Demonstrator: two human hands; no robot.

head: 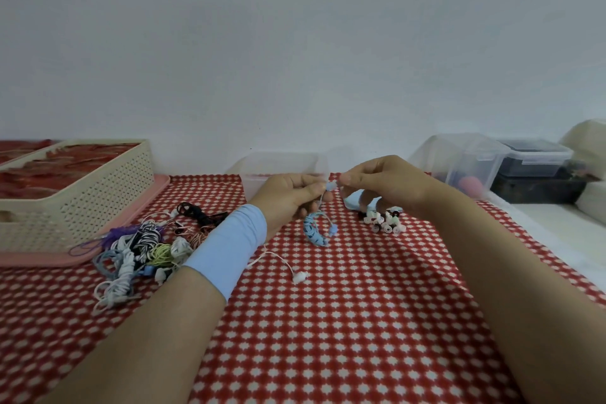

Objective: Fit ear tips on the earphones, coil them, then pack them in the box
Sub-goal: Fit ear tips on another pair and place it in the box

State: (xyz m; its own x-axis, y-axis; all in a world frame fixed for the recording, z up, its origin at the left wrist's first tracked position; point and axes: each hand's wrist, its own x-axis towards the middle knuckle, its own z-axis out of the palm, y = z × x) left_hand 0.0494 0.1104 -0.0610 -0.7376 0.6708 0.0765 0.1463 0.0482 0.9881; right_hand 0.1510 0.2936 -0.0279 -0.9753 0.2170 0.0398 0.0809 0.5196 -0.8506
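My left hand (292, 195) pinches a light blue earbud (330, 186) above the red patterned tablecloth. Its blue coiled cable (313, 230) hangs down from that hand to the cloth. My right hand (383, 185) meets the earbud from the right, thumb and forefinger pinched at its tip; whether an ear tip is between them is hidden. Several small ear tips (385, 222) lie in a cluster just below my right hand. A clear empty plastic box (278, 170) stands behind my hands. A pile of tangled earphones (144, 246) lies at the left.
A cream perforated basket (75, 193) sits on a pink tray (98, 252) at the far left. A white earphone (298, 277) lies loose near my left forearm. Clear and dark storage boxes (492, 164) stand at the back right. A pale blue object (355, 200) lies under my right hand.
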